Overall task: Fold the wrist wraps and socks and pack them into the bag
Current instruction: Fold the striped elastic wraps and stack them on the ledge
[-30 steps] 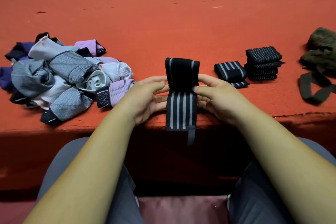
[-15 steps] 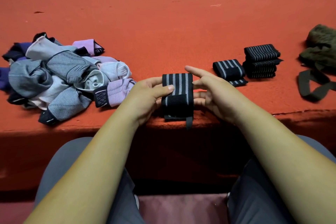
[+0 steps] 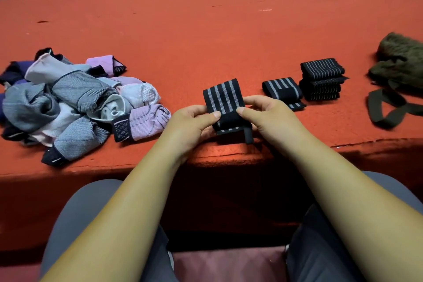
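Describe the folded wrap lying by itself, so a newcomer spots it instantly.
Find the olive bag at the red surface's right end. Left of it sits a stack of striped wraps, then the single folded wrap. It lies singly, unstacked, unlike the held wrap further left.

Most fingers of the left hand (image 3: 190,123) and right hand (image 3: 267,112) are tucked behind the wrist wrap (image 3: 223,98), so basically only the thumbs show. The olive bag (image 3: 400,62) runs off the right edge and the sock pile (image 3: 68,101) off the left. Honestly can't count the layers in that stack (image 3: 320,80).
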